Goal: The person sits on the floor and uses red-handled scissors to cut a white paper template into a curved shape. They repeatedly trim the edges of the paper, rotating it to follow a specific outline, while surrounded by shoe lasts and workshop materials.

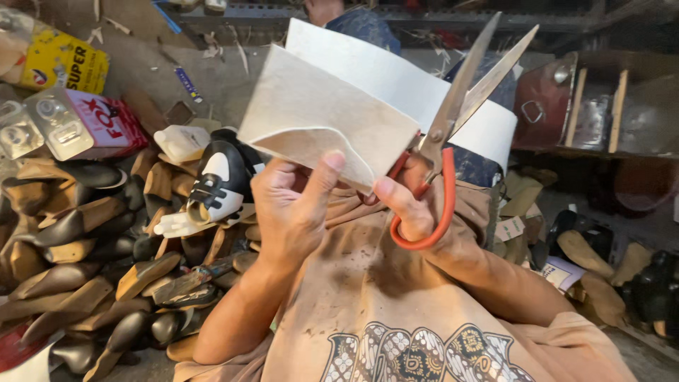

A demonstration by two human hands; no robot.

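Gripped between the thumb and fingers of the left hand (293, 212) is a folded sheet (332, 117) of pale, stiff material, pinched at its lower edge where the near layer curves down. Thumb tip rests on the front face of the sheet; the remaining fingers lie behind it and are mostly hidden. Right hand (414, 205) grasps a pair of scissors (449, 134) with orange-red handles, fingers passed through the large lower loop, thumb side toward the sheet. Scissor blades stand parted and point up and to the right, their pivot just beside the right edge of the sheet's near layer. A second, whiter layer of the sheet runs behind the blades and extends to the right as a broad band. Both hands are raised in front of the person's chest, close together, with the sheet held above them. Below the hands is a stained tan shirt (396, 311) with a dark patterned print near its lower hem. To the left, a pile of brown and black shoe lasts (85, 269) covers the surface, many lying on their sides and overlapping. On top of that pile sits a black-and-white shoe (219, 180), tilted. Further left and above are a red box (106, 120) and a yellow pack (64, 60). Dark shelving (601, 106) stands at the right.
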